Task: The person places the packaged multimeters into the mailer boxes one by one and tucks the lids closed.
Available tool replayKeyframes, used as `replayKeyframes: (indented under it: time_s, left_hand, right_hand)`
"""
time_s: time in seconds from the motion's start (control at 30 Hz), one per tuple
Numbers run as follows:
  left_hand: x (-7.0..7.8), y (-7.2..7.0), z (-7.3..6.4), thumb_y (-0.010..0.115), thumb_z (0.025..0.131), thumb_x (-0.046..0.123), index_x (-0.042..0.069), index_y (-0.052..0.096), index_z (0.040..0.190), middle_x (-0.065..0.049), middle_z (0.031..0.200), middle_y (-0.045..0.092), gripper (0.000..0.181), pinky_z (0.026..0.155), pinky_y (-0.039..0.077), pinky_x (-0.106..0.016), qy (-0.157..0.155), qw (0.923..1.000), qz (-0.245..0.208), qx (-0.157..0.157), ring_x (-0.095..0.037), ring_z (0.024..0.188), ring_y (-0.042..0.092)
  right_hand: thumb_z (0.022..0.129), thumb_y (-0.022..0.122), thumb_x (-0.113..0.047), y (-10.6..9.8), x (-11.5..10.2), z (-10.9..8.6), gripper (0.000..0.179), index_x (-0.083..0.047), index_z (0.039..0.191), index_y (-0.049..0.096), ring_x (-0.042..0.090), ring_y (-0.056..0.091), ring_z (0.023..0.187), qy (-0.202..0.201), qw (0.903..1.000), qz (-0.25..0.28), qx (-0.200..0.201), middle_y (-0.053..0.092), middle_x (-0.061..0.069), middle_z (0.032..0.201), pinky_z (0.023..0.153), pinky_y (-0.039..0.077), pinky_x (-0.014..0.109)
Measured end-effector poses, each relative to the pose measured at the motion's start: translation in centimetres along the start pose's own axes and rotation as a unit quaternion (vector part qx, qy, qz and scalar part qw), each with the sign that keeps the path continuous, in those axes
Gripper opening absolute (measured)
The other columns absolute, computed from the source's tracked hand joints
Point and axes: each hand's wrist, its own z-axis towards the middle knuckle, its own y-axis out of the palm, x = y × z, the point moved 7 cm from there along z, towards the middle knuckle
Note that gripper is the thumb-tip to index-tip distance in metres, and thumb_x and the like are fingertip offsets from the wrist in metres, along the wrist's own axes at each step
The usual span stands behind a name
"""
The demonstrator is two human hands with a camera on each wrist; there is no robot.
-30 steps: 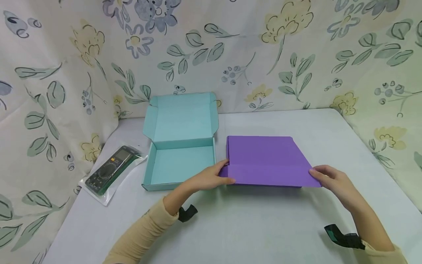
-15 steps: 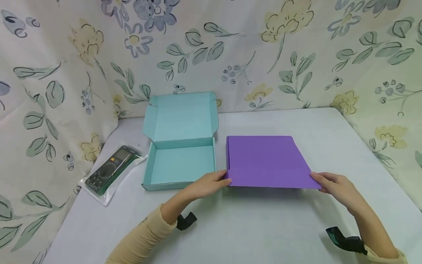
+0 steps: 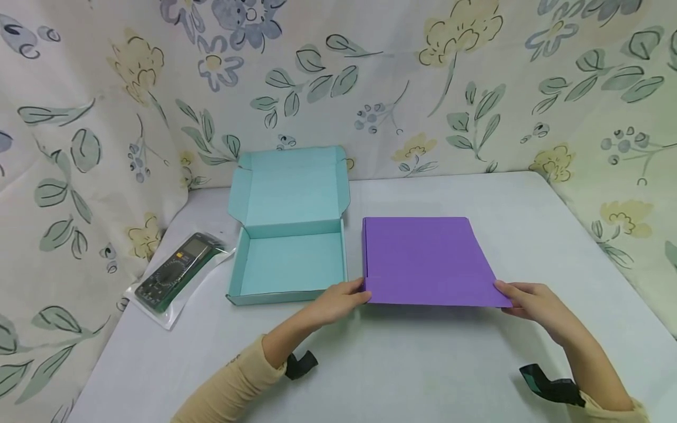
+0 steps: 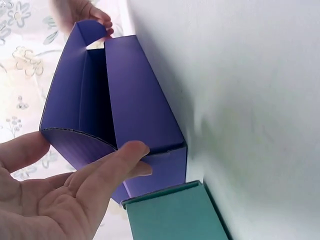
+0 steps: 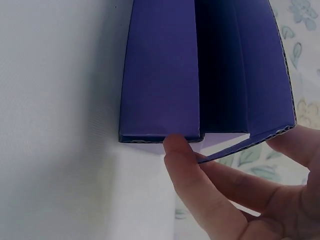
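Note:
A purple cardboard box (image 3: pixel 423 252) lies on the table with its lid partly lowered; in the left wrist view a dark gap shows between the lid (image 4: pixel 65 95) and the front wall (image 4: pixel 142 95). My left hand (image 3: pixel 338 302) holds the lid's near left corner, thumb at the lid's edge and fingers against the side flap and box corner. At the near right corner my right hand (image 3: pixel 534 302) pinches the lid in the same way, with one fingertip touching the box's front corner in the right wrist view. The box's inside is too dark to make out.
A light turquoise box (image 3: pixel 291 258) stands left of the purple one, lid raised, nothing seen inside. Farther left lies a multimeter (image 3: pixel 180 273) in a clear plastic bag. Floral cloth (image 3: pixel 391 88) hangs behind the white table (image 3: pixel 423 364).
The purple lid's front edge has come down and nearer to me. Both hands have moved slightly downward with it; the left fingers have slid toward the front corner.

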Motion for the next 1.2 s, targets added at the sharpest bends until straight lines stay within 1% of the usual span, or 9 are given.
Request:
replayKeyframes:
  time_s: [0.07, 0.13, 0.33, 0.43, 0.5, 0.7, 0.8, 1.0, 1.2]
  left_hand:
    - [0.0, 0.1, 0.0, 0.043, 0.104, 0.027, -0.004, 0.027, 0.150, -0.020, 0.151, 0.036, 0.058, 0.111, 0.030, -0.050, 0.003, 1.0000, -0.006, 0.002, -0.036, 0.139, 0.033]
    - [-0.1, 0.3, 0.1, 0.042, 0.104, 0.026, -0.005, 0.026, 0.150, -0.020, 0.151, 0.036, 0.058, 0.112, 0.030, -0.049, 0.006, 0.9999, -0.007, 0.004, -0.035, 0.139, 0.032]
    - [0.0, 0.7, 0.0, 0.041, 0.105, 0.020, -0.008, 0.024, 0.149, -0.023, 0.149, 0.037, 0.055, 0.112, 0.031, -0.046, 0.028, 0.9995, -0.001, 0.015, -0.034, 0.139, 0.033]
    - [0.1, 0.8, 0.0, 0.042, 0.105, 0.016, -0.009, 0.024, 0.149, -0.025, 0.146, 0.040, 0.054, 0.109, 0.034, -0.046, 0.044, 0.9988, -0.002, 0.021, -0.035, 0.136, 0.038]
    - [0.1, 0.8, 0.0, 0.044, 0.104, 0.014, -0.010, 0.022, 0.149, -0.026, 0.143, 0.043, 0.056, 0.108, 0.035, -0.047, 0.047, 0.9985, -0.006, 0.026, -0.035, 0.133, 0.042]
    - [-0.3, 0.5, 0.4, 0.054, 0.100, 0.013, -0.012, 0.024, 0.148, -0.024, 0.134, 0.052, 0.062, 0.106, 0.038, -0.048, 0.027, 0.9985, -0.023, 0.042, -0.034, 0.124, 0.051]
    - [-0.5, 0.5, 0.5, 0.055, 0.099, 0.012, -0.010, 0.027, 0.148, -0.023, 0.134, 0.053, 0.060, 0.105, 0.038, -0.048, 0.029, 0.9982, -0.032, 0.042, -0.034, 0.123, 0.052]
    - [-0.4, 0.5, 0.4, 0.055, 0.099, 0.011, -0.009, 0.028, 0.148, -0.022, 0.134, 0.053, 0.059, 0.107, 0.037, -0.050, 0.034, 0.9979, -0.034, 0.043, -0.034, 0.124, 0.052]
    - [-0.4, 0.5, 0.5, 0.055, 0.098, 0.009, -0.013, 0.025, 0.147, -0.023, 0.132, 0.055, 0.061, 0.106, 0.036, -0.051, 0.035, 0.9974, -0.042, 0.047, -0.035, 0.119, 0.056]
  right_hand:
    - [0.106, 0.041, -0.027, 0.2, 0.1, 0.1, 0.060, 0.030, 0.126, 0.040, 0.011, 0.068, 0.090, -0.004, 0.9998, 0.017, -0.007, 0.064, 0.030, 0.113, 0.079, 0.056, 0.027]
    - [0.106, 0.040, -0.026, 0.3, 0.3, 0.2, 0.060, 0.030, 0.127, 0.039, 0.006, 0.066, 0.089, -0.009, 0.9995, 0.027, -0.014, 0.062, 0.031, 0.115, 0.079, 0.056, 0.025]
    - [0.106, 0.039, -0.024, 0.6, 0.4, 0.3, 0.058, 0.030, 0.128, 0.037, 0.000, 0.062, 0.090, -0.026, 0.9987, 0.039, -0.019, 0.058, 0.035, 0.120, 0.079, 0.056, 0.024]
    - [0.106, 0.039, -0.023, 0.8, 0.4, 0.4, 0.057, 0.030, 0.128, 0.038, 0.001, 0.063, 0.090, -0.029, 0.9988, 0.035, -0.018, 0.058, 0.035, 0.120, 0.079, 0.056, 0.024]
    - [0.106, 0.039, -0.022, 0.9, 0.3, 0.3, 0.056, 0.030, 0.127, 0.039, 0.002, 0.063, 0.091, -0.030, 0.9989, 0.032, -0.017, 0.058, 0.036, 0.120, 0.079, 0.056, 0.025]
    - [0.107, 0.036, -0.018, 1.4, 0.0, 0.3, 0.054, 0.032, 0.126, 0.037, 0.002, 0.063, 0.092, -0.032, 0.9986, 0.040, -0.017, 0.055, 0.040, 0.121, 0.080, 0.056, 0.027]
    - [0.107, 0.035, -0.016, 1.6, -0.2, 0.3, 0.053, 0.033, 0.125, 0.036, 0.001, 0.063, 0.091, -0.035, 0.9984, 0.042, -0.015, 0.054, 0.041, 0.121, 0.079, 0.056, 0.027]
    - [0.107, 0.034, -0.016, 1.6, -0.4, 0.2, 0.052, 0.033, 0.125, 0.036, 0.001, 0.062, 0.090, -0.032, 0.9986, 0.041, -0.011, 0.054, 0.041, 0.120, 0.079, 0.056, 0.027]
    - [0.107, 0.035, -0.016, 1.6, -0.3, 0.1, 0.053, 0.033, 0.126, 0.035, 0.001, 0.063, 0.090, -0.032, 0.9986, 0.042, -0.008, 0.053, 0.041, 0.121, 0.079, 0.056, 0.027]
